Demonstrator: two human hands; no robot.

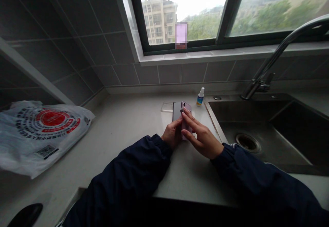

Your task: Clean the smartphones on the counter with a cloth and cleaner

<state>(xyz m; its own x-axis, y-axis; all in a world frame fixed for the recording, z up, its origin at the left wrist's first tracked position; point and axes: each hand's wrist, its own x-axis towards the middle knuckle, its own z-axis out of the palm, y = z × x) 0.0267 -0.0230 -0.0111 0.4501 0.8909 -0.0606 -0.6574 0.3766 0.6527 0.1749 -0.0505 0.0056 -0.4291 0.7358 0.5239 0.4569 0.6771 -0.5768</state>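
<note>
A pink phone (187,107) lies on the pale countertop (123,131), with a dark flat slab (177,110) right beside it on the left. My left hand (172,133) grips the phone's lower left side. My right hand (199,133) rests over the phone with the fingers stretched out, the fingertips pressing a small grey bit (182,110) against its upper part. What that bit is I cannot tell. Both arms wear dark blue sleeves.
A small white bottle with a blue label (200,96) stands behind the phone, next to a clear flat piece (167,107). A steel sink (257,131) with a curved tap (277,54) lies to the right. A printed white plastic bag (38,131) sits at the left.
</note>
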